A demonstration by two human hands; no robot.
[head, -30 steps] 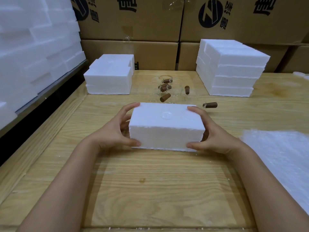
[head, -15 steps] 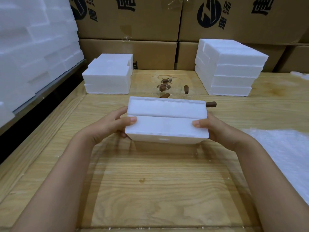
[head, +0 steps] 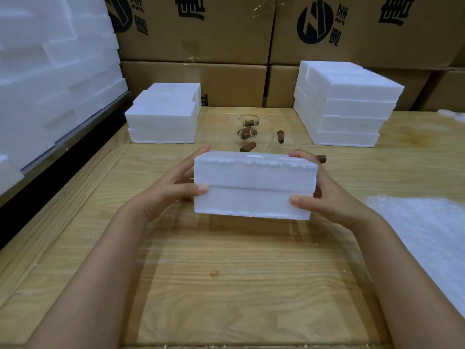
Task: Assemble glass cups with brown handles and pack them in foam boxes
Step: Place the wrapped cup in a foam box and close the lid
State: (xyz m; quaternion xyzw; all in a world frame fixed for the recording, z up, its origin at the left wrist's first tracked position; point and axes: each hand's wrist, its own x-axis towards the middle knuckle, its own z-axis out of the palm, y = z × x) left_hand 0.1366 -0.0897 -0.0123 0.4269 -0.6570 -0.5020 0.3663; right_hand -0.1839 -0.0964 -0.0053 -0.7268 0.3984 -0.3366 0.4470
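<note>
A white foam box (head: 254, 185), two halves joined along a seam, hangs above the wooden table (head: 226, 285), tipped so its long side faces me. My left hand (head: 173, 187) grips its left end, thumb on the near face and fingers behind. Its right end is held by my right hand (head: 324, 195), thumb on the near face and fingers behind. Beyond the box, several clear glass cups with brown handles (head: 247, 133) lie on the table. What the box contains is hidden.
A low stack of foam boxes (head: 163, 117) stands at the back left and a taller stack (head: 347, 104) at the back right. Cardboard cartons (head: 226, 34) line the rear. Foam blocks (head: 50, 71) fill the left wall. A white foam sheet (head: 427, 235) lies at the right.
The foam box, resting flat on the table a second ago, has been lifted by both hands and tipped toward me so its seamed side now faces me.
</note>
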